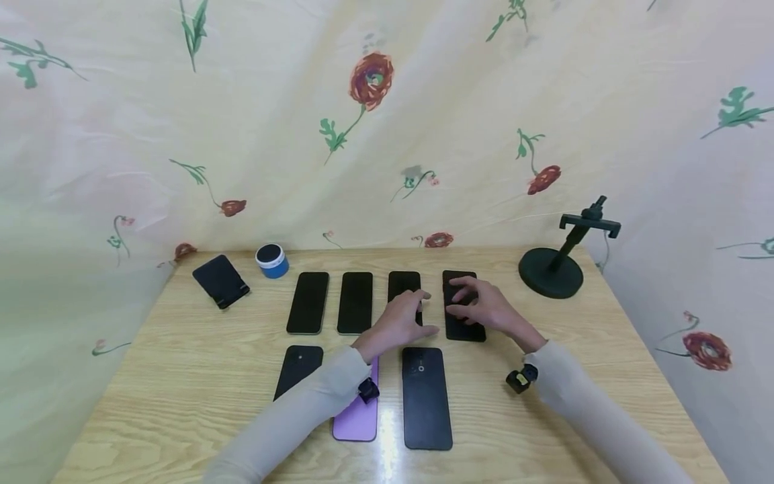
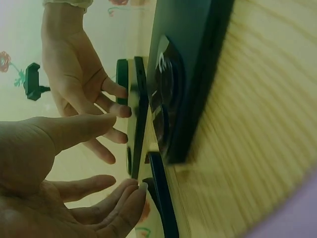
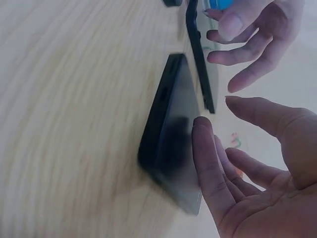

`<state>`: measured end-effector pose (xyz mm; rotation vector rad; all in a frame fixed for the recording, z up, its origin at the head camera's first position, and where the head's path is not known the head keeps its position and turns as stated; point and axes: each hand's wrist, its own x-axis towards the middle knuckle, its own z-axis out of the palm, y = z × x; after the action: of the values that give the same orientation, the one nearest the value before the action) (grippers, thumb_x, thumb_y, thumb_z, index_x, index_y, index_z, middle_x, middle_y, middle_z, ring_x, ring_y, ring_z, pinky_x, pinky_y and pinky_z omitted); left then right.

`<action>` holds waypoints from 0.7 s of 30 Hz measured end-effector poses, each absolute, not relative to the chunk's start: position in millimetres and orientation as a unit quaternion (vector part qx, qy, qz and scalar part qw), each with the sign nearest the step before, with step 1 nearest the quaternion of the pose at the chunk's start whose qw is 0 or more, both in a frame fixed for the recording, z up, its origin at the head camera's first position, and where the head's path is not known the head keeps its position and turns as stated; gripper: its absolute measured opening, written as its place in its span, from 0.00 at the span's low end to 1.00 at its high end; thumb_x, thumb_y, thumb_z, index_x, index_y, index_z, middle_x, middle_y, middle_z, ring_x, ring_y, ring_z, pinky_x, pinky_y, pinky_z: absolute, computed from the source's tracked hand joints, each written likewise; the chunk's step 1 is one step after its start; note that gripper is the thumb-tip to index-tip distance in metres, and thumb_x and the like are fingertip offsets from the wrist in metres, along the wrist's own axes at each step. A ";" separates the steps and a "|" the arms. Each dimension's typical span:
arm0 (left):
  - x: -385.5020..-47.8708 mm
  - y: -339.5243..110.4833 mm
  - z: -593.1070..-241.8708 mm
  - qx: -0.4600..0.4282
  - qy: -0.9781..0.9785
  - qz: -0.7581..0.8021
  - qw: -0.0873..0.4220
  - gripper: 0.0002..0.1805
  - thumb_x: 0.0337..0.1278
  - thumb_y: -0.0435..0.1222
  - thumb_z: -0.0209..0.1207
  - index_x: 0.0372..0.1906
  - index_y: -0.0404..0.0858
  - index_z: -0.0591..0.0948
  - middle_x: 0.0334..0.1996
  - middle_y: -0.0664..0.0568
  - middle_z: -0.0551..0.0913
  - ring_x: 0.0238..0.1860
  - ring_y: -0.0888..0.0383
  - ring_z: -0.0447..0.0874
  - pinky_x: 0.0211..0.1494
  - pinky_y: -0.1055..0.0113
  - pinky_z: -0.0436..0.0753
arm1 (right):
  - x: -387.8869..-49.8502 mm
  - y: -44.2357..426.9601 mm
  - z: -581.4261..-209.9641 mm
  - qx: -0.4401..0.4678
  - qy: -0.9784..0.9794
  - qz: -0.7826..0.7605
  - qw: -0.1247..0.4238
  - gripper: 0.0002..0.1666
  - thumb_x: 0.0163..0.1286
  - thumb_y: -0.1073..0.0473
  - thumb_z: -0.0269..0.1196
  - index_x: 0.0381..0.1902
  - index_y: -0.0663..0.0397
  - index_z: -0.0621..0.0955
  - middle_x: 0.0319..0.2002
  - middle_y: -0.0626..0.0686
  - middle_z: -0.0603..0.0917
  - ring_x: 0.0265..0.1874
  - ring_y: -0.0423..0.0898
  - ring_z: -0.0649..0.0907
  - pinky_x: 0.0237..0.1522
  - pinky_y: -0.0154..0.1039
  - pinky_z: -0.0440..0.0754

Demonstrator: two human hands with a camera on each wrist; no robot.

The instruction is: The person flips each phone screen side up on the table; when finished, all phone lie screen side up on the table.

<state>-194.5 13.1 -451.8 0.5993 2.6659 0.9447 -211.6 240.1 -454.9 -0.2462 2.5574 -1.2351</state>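
My left hand [image 1: 399, 321] hovers at a black phone [image 1: 404, 282], the third from the left in the back row, covering its lower part. Its fingers and thumb are apart with nothing between them. At the right end of that row, my right hand [image 1: 488, 308] is over another black phone [image 1: 467, 331]. In the right wrist view, the loosely bent fingers [image 3: 210, 171] come close to this phone's glossy face [image 3: 181, 134]; whether they touch it I cannot tell. Below the left hand lies a dark phone [image 1: 426, 403], back up, its camera bump [image 2: 168, 74] showing in the left wrist view.
Two more black phones [image 1: 308, 302] lie at the row's left. In front are a black phone [image 1: 300, 365] and a purple phone [image 1: 355, 425], partly under my left sleeve. Behind stand a black folding stand [image 1: 220, 279], a blue-and-white jar [image 1: 273, 262] and a phone holder [image 1: 550, 274].
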 end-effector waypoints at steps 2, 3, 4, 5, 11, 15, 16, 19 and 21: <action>-192.8 18.7 -450.7 0.203 0.916 0.322 0.127 0.39 0.63 0.48 0.71 0.74 0.39 0.71 0.56 0.44 0.81 0.54 0.51 0.80 0.59 0.58 0.81 | -211.2 245.0 -454.8 -0.078 0.891 -0.425 0.140 0.38 0.73 0.57 0.68 0.74 0.63 0.69 0.54 0.68 0.82 0.36 0.50 0.90 0.37 0.44 0.90; -192.1 21.9 -450.4 0.201 0.917 0.320 0.129 0.40 0.64 0.48 0.70 0.76 0.39 0.70 0.58 0.43 0.80 0.56 0.50 0.80 0.62 0.57 0.80 | -211.2 247.2 -454.9 -0.073 0.892 -0.424 0.137 0.37 0.73 0.57 0.68 0.74 0.63 0.70 0.54 0.67 0.82 0.36 0.50 0.90 0.37 0.44 0.90; -191.4 25.0 -450.0 0.198 0.918 0.318 0.130 0.40 0.64 0.48 0.70 0.76 0.39 0.69 0.61 0.42 0.79 0.59 0.49 0.79 0.64 0.55 0.80 | -211.2 249.9 -454.7 -0.072 0.894 -0.422 0.133 0.37 0.73 0.58 0.68 0.74 0.63 0.70 0.53 0.68 0.82 0.36 0.50 0.90 0.37 0.44 0.90; -190.8 28.3 -449.4 0.195 0.919 0.318 0.132 0.41 0.65 0.48 0.69 0.77 0.39 0.67 0.64 0.41 0.77 0.61 0.47 0.78 0.67 0.53 0.79 | -211.3 252.3 -454.9 -0.069 0.896 -0.420 0.128 0.36 0.73 0.58 0.68 0.74 0.64 0.70 0.52 0.68 0.82 0.36 0.50 0.90 0.36 0.44 0.90; -186.5 47.3 -449.6 0.182 0.929 0.290 0.137 0.44 0.67 0.51 0.66 0.80 0.40 0.63 0.71 0.39 0.70 0.67 0.45 0.74 0.69 0.52 0.79 | -212.4 266.4 -457.4 -0.058 0.897 -0.424 0.108 0.34 0.74 0.59 0.67 0.72 0.65 0.71 0.49 0.68 0.83 0.35 0.50 0.89 0.36 0.44 0.90; -182.7 59.5 -451.8 0.189 0.940 0.252 0.132 0.44 0.65 0.54 0.67 0.79 0.41 0.65 0.71 0.39 0.68 0.64 0.45 0.74 0.62 0.55 0.84 | -214.1 272.9 -458.8 -0.047 0.895 -0.430 0.106 0.33 0.75 0.59 0.66 0.72 0.65 0.71 0.49 0.68 0.84 0.36 0.50 0.89 0.38 0.44 0.90; -181.8 62.6 -452.0 0.191 0.942 0.243 0.132 0.44 0.65 0.54 0.67 0.79 0.42 0.66 0.71 0.39 0.67 0.63 0.45 0.74 0.60 0.56 0.85 | -214.6 274.3 -458.8 -0.043 0.895 -0.431 0.107 0.33 0.75 0.59 0.65 0.72 0.65 0.71 0.50 0.68 0.84 0.37 0.50 0.89 0.38 0.44 0.90; -179.5 71.5 -451.6 0.198 0.947 0.214 0.133 0.43 0.64 0.56 0.67 0.78 0.43 0.67 0.71 0.40 0.67 0.62 0.45 0.73 0.55 0.58 0.86 | -217.2 279.1 -459.6 -0.027 0.897 -0.428 0.108 0.32 0.76 0.58 0.64 0.73 0.65 0.71 0.51 0.68 0.84 0.38 0.51 0.90 0.39 0.43 0.90; -178.2 77.2 -450.7 0.200 0.949 0.201 0.137 0.42 0.64 0.57 0.67 0.77 0.43 0.68 0.70 0.40 0.68 0.62 0.45 0.74 0.54 0.58 0.86 | -218.9 282.6 -460.8 -0.018 0.898 -0.426 0.110 0.32 0.77 0.58 0.63 0.73 0.65 0.70 0.52 0.68 0.83 0.39 0.51 0.90 0.40 0.43 0.90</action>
<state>-178.2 77.2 -450.7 0.5802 2.7473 0.5811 -218.9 282.6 -460.8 -0.0523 2.6387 -1.2511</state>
